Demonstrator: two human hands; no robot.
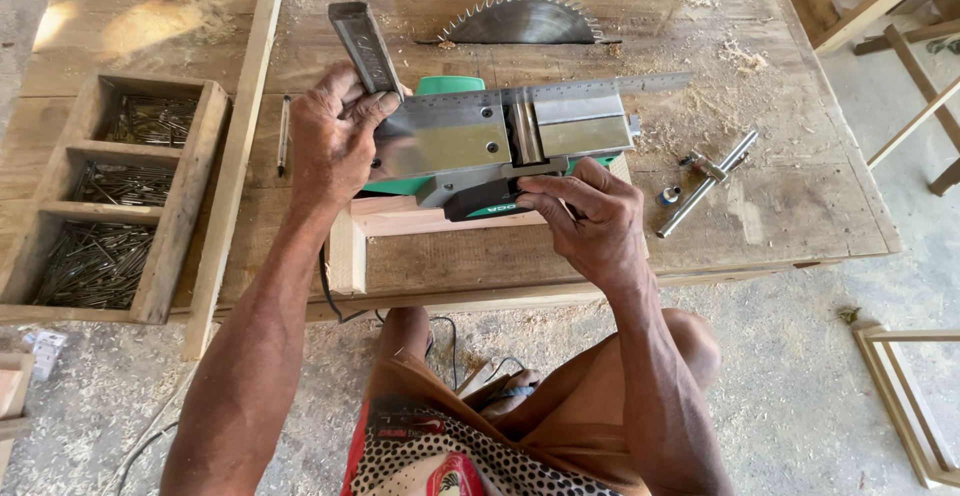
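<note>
Gripping with both hands, we hold an electric planer (500,146) turned upside down, its flat metal sole facing up at us. Our left hand (335,131) clamps the rear end of the sole, thumb and fingers also pinching the short leg of a steel square (365,46) whose long ruler blade lies across the sole toward the right. Our right hand (590,218) closes its fingertips on the dark front part of the planer's green body, just below the sole.

Starting at the far left, a wooden tray (185,201) sits on the workbench (780,206), split into three compartments; each holds a heap of thin nails (95,261), the nearest heap the fullest. Beside the tray a long wooden batten (240,136) runs away from us, and a pencil (284,134) lies just past it.

In the middle, the planer rests on a pale wooden frame piece (400,221) near the bench's front edge. Its sole is bright bare metal in two plates, with the cutter slot between them; the body beneath is green with a black part. Behind it a circular saw blade (522,21) rises through the sawdust-strewn bench top.

To the right, well apart from our right hand, lie a metal rod with a fitting (708,182) and a small ring-shaped part (669,196).
</note>
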